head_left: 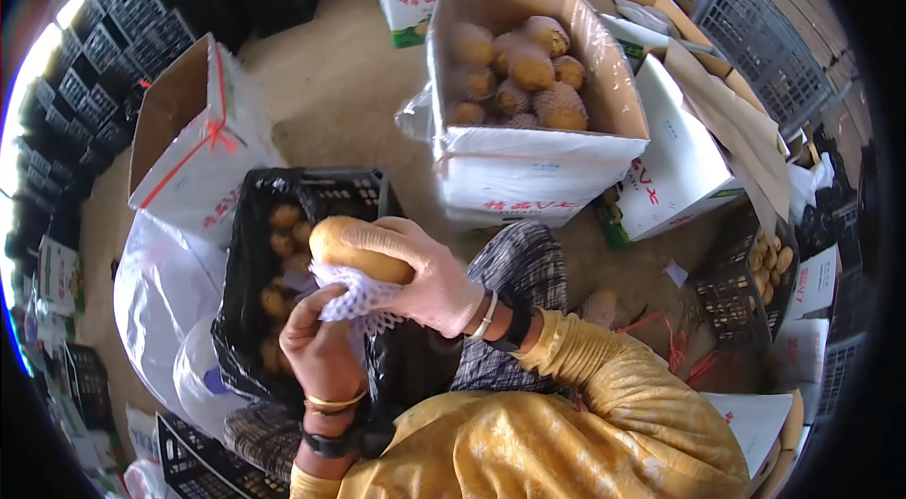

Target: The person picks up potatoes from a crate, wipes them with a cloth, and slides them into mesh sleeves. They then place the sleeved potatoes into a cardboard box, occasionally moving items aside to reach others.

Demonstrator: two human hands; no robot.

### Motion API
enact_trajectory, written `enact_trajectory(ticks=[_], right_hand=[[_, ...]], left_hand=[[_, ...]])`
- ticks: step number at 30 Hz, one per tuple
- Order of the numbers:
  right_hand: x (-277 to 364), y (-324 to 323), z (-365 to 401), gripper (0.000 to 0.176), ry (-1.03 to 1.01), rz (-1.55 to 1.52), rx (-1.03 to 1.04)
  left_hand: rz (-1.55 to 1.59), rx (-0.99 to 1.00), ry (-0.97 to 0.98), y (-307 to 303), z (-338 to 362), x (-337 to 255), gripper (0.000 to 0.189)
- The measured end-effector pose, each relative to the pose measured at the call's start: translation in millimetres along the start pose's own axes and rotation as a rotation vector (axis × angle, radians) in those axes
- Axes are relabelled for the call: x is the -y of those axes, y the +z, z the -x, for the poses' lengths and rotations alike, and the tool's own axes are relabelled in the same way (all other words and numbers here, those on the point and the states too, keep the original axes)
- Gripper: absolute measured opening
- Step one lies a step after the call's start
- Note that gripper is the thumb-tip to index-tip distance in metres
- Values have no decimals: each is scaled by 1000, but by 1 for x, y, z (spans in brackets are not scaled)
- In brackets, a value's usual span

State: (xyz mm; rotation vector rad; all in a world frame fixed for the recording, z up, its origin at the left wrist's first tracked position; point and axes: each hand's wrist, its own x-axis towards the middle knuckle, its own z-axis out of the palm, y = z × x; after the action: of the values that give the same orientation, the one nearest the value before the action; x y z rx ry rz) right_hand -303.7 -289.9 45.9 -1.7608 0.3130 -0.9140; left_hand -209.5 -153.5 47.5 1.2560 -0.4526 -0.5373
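Observation:
A large potato (354, 247) is gripped in my right hand (434, 277), which wears a pale glove. A white foam net sleeve (354, 293) hangs around the underside of the potato, partly over it. My left hand (319, 338), bare, pinches the edge of this net between thumb and fingers. Both hands are above a black crate (316, 180) lined with black plastic, where several potatoes (283, 242) lie. Ahead stands a white carton (528, 169) holding several potatoes in foam nets (530, 69).
At left stands an open white carton (193, 154) with red string, beside a clear plastic bag (156, 291). More cartons (675, 154) lean at right, near a crate of small potatoes (769, 263). Red string (675, 343) and a netted potato (600, 305) lie by my knee.

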Motion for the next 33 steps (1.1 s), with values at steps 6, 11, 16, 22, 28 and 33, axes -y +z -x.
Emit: enact_trajectory(ticks=[6, 11, 16, 22, 28, 33], right_hand=[[9, -70, -9, 85, 472, -842, 376], [9, -86, -22, 99, 557, -1021, 572], [10, -142, -81, 81, 563, -649, 744], [-9, -237, -191, 30, 225, -224, 207], [-186, -239, -216, 27, -43, 822, 697], [-188, -179, -169, 36, 191, 1005, 676]], left_hand=[[316, 86, -247, 16, -30, -32, 16], [234, 167, -522, 48, -33, 8, 16], [200, 274, -506, 68, -64, 32, 24], [-201, 123, -415, 22, -131, 22, 17], [-241, 40, -538, -96, -143, 75, 14], [-659, 28, -663, -141, -129, 119, 16]])
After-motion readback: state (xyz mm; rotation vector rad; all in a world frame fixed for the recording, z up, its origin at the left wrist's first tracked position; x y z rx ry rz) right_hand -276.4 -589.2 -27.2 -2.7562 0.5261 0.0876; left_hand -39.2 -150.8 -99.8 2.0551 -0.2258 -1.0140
